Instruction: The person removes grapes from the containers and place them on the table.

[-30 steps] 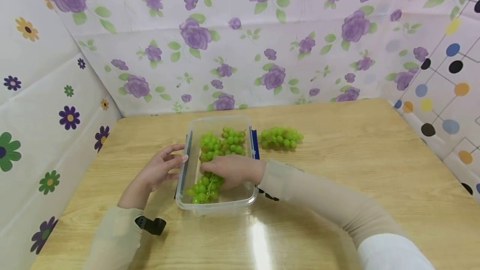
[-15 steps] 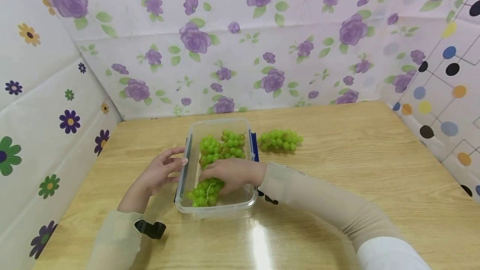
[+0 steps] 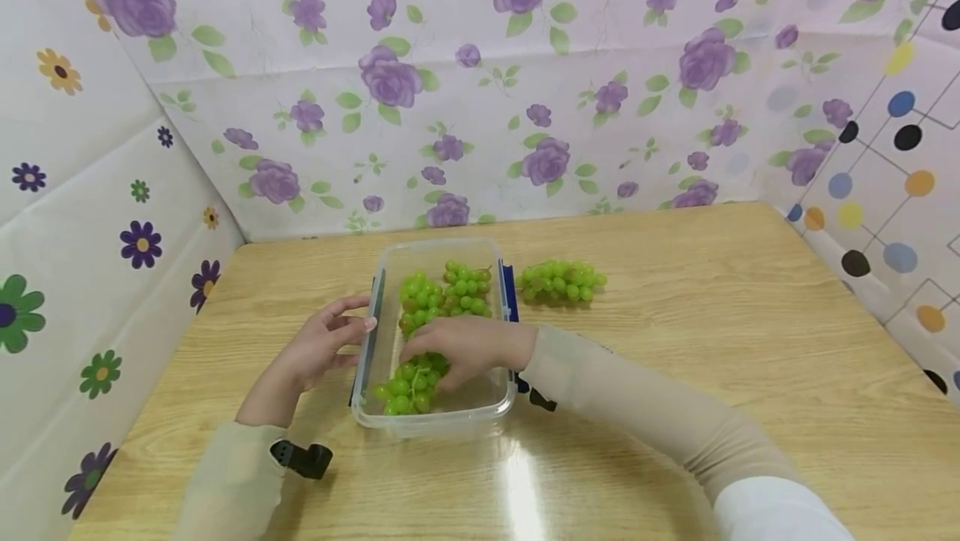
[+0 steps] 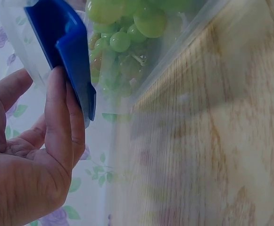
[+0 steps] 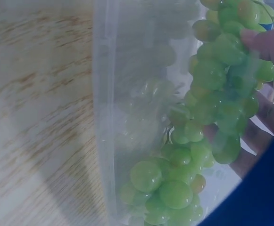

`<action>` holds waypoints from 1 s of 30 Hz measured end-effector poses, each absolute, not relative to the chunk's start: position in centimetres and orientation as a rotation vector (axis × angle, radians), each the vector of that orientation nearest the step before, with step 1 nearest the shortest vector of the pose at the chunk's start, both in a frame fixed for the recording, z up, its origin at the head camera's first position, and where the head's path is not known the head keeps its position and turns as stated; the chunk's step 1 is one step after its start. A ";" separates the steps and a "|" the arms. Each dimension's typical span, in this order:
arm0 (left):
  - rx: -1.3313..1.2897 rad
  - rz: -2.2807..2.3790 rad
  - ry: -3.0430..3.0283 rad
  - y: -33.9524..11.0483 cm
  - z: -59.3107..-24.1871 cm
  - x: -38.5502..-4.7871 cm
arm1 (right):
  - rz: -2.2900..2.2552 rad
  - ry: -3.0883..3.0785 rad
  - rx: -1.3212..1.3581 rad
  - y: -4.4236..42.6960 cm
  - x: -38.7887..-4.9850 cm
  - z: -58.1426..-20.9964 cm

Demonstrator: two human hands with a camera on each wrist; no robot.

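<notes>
A clear plastic container [image 3: 427, 422] with blue side clips stands on the table. Several bunches of green grapes lie inside it. My right hand [image 3: 465, 348] reaches in over the right wall and holds the front bunch of grapes [image 3: 405, 391]. In the right wrist view, thumb and fingers [image 5: 257, 136] lie on either side of that bunch, seen through the wall. My left hand [image 3: 322, 345] touches the container's left side, its fingers extended. The left wrist view has the fingertips against a blue clip [image 4: 73, 52]. Two more bunches [image 3: 422, 299] [image 3: 467, 284] lie toward the container's back.
Another bunch of green grapes [image 3: 562, 280] lies on the wooden table [image 3: 712, 316], right of the container. Behind and at both sides hang patterned cloth walls [image 3: 465, 91]. A blue clip [image 3: 510, 293] hangs out along the container's right side.
My right hand's fingers have shifted and spread slightly around the front bunch. The left hand and the container stay in place; the head view has tilted a little.
</notes>
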State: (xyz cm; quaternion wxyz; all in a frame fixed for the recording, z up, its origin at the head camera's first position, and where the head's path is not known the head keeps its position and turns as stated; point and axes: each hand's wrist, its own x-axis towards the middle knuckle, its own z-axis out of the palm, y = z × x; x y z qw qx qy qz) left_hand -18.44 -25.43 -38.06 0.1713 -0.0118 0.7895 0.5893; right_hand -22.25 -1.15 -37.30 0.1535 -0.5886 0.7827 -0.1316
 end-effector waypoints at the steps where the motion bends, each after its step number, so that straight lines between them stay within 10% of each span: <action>1: -0.030 1.672 2.242 -25.5 -38.1 -18.4 | -0.391 2.240 -1.689 -1.1 -22.3 -37.2; 30: -0.030 1.672 2.243 -25.4 -38.1 -18.5 | -0.411 2.303 -1.698 -0.2 -21.9 -36.1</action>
